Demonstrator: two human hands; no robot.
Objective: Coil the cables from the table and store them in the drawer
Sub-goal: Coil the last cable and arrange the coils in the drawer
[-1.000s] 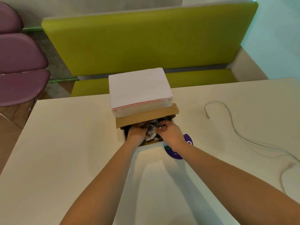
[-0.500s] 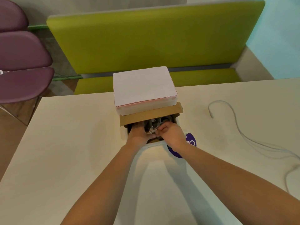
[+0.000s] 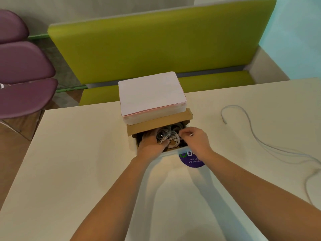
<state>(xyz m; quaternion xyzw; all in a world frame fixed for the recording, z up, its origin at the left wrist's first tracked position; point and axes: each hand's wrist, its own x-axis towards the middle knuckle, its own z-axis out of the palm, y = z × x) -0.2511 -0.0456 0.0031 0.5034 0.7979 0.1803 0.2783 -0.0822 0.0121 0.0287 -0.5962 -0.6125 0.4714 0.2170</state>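
Head view. The left hand (image 3: 150,145) reaches into the open cardboard drawer (image 3: 157,127) at table centre, fingers curled against the bundle of coiled cables (image 3: 167,135). The right hand (image 3: 196,139), at 3 o'clock of the bundle, pinches a small pale cable end. A loose white cable (image 3: 257,136) trails at 3 o'clock on the table (image 3: 73,153). A purple sticker (image 3: 192,160), partly covered, reads "keep our … clean".

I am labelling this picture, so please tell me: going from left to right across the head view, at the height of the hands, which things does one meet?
Left hand → coiled cables in the drawer → right hand → loose white cable on the table.
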